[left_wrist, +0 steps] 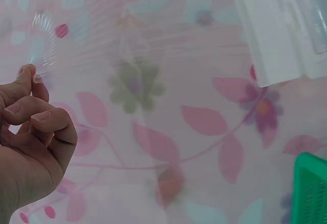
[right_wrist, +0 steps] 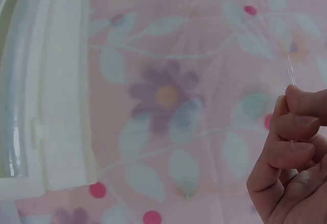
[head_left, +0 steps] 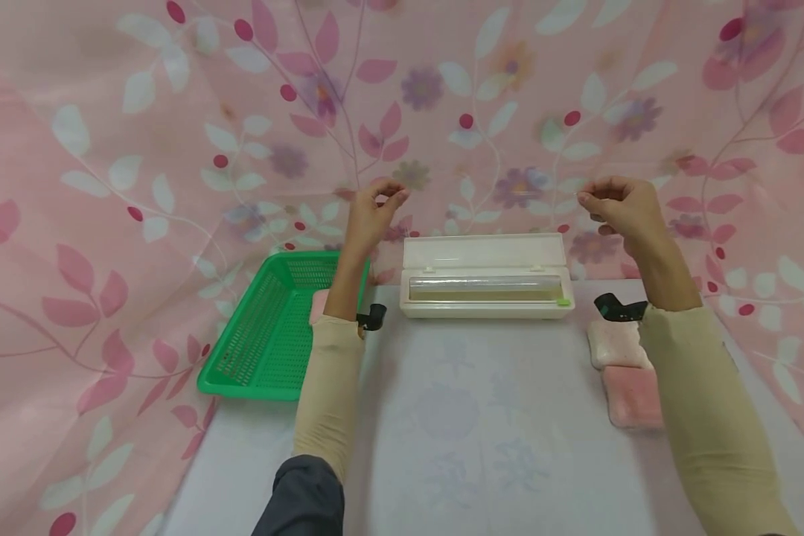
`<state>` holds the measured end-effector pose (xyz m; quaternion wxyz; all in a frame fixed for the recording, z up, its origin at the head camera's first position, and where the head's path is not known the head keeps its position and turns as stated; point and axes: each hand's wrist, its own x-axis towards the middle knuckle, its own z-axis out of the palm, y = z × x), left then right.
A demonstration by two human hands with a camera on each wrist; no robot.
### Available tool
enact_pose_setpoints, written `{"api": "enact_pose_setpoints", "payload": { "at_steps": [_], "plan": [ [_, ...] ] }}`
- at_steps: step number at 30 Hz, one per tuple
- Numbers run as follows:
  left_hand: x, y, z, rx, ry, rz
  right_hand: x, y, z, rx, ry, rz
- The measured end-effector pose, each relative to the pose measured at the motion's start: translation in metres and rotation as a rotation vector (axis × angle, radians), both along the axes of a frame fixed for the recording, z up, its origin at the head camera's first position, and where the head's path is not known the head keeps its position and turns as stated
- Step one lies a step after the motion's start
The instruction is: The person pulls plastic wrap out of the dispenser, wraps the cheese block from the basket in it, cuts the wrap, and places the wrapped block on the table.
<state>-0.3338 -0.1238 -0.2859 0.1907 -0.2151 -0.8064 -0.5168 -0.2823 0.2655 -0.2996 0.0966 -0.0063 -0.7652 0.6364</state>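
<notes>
My left hand (head_left: 373,216) and right hand (head_left: 626,212) are raised apart above the far table edge. Between thumb and index finger, my left hand pinches clear cling film (left_wrist: 45,43), whose creases shine in the left wrist view. At the other side my right hand pinches the film (right_wrist: 290,71), gathered into thin lines at its fingertips. The sheet between them is nearly invisible. Below and between the hands sits a white film dispenser (head_left: 485,313), its lid (head_left: 485,251) raised. A shiny film roll (head_left: 485,286) lies inside it.
A green plastic basket (head_left: 241,391) stands at the left, with a pink item (head_left: 318,304) in it partly behind my left wrist. Two flat pink blocks, a pale one (head_left: 615,345) and a deeper pink one (head_left: 633,396), lie beside my right forearm. Floral sheeting (head_left: 415,89) hangs behind.
</notes>
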Motion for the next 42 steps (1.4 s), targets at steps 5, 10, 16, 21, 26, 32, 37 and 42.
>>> {"api": "enact_pose_setpoints", "payload": {
  "at_steps": [5, 10, 16, 21, 26, 32, 37, 42],
  "plan": [
    [0.004, 0.001, 0.021, 0.021, 0.024, -0.015, 0.002, -0.002, 0.021, -0.024, 0.034, 0.016],
    [0.007, 0.002, 0.043, 0.016, 0.065, 0.01, 0.005, -0.002, 0.042, -0.032, 0.043, 0.016],
    [0.013, 0.005, 0.066, 0.032, 0.072, 0.018, 0.01, 0.0, 0.065, -0.087, 0.073, 0.044],
    [0.019, 0.005, 0.083, 0.063, 0.107, 0.02, 0.016, 0.0, 0.084, -0.117, 0.09, 0.032],
    [0.022, 0.007, 0.097, 0.148, 0.137, 0.004, 0.023, 0.0, 0.099, -0.168, 0.137, 0.03],
    [0.046, 0.011, 0.121, 0.214, 0.159, -0.029, 0.037, -0.001, 0.116, -0.276, 0.236, 0.051],
    [0.051, 0.01, 0.132, 0.225, 0.214, -0.04, 0.047, -0.001, 0.128, -0.326, 0.307, 0.067],
    [0.056, 0.005, 0.137, 0.246, 0.294, -0.047, 0.057, -0.006, 0.139, -0.321, 0.385, 0.087]
  ]
}}
